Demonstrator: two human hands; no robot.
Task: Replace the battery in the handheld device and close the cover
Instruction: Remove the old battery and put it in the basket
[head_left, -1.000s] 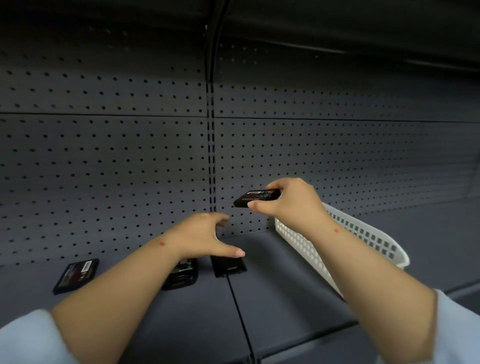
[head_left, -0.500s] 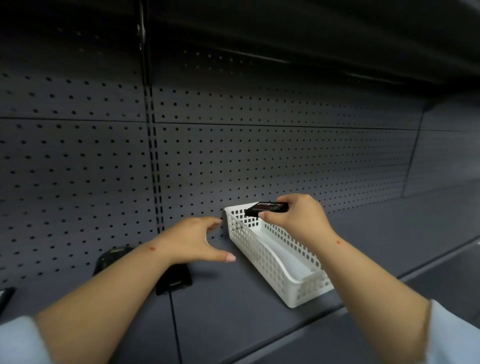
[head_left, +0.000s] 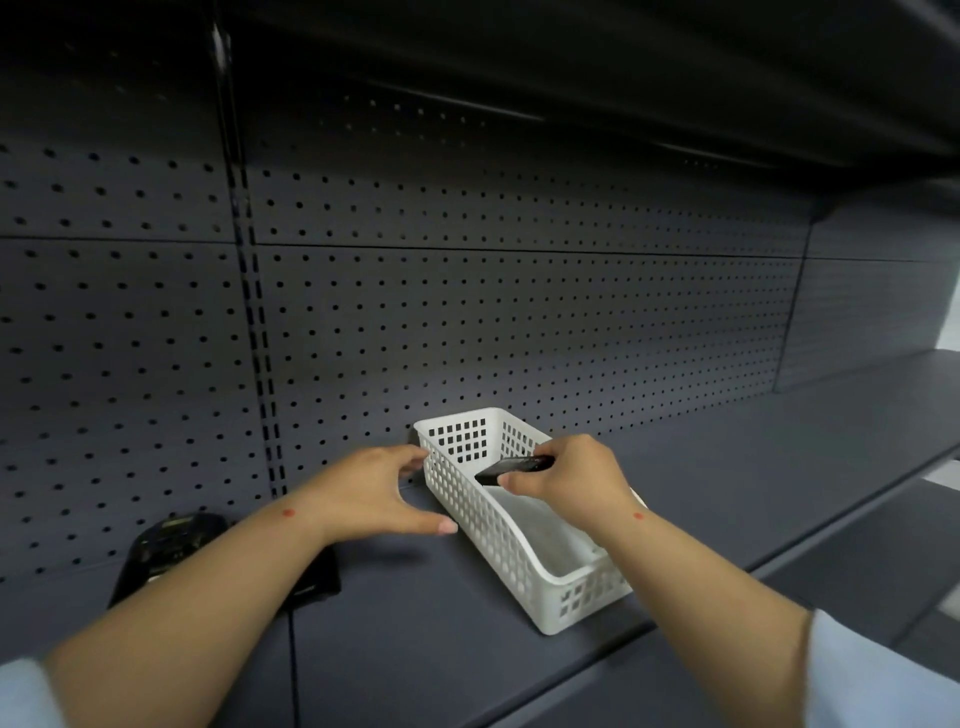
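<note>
Both hands differed: the right hand (head_left: 566, 480) pinched the battery (head_left: 511, 469) over the basket (head_left: 498, 530); the left hand (head_left: 371, 491) hovered spread, empty. A loose pinch could drop it outside.

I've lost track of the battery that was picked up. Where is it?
In the head view, right of centre: the right hand pinches the battery over the white basket on the shelf.
</note>
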